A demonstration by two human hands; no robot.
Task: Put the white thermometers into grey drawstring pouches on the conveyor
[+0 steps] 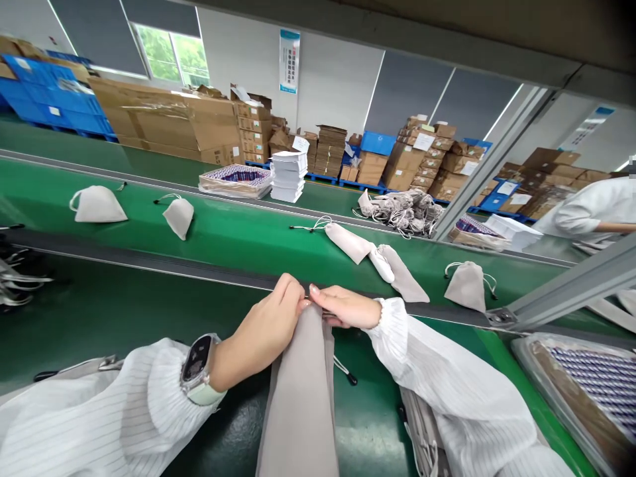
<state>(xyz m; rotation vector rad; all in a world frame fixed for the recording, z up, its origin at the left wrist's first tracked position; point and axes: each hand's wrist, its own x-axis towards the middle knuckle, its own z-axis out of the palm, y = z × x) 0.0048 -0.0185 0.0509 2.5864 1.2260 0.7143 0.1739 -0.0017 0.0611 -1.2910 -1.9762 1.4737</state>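
Observation:
A long grey drawstring pouch hangs toward me from both hands, its top end pinched between them. My left hand, with a watch on the wrist, has its fingers closed at the pouch's top. On the other side, my right hand grips the same top end, thumb pressed on it. A white cord with a black toggle dangles just right of the pouch. More grey pouches lie in a pile under my right forearm. What the fingertips pinch exactly is hidden.
Several grey pouches lie along the green conveyor belt ahead. Behind it stand a paper stack and a pouch heap. A metal post slants up at right, near a tray of striped items. A co-worker's sleeve shows far right.

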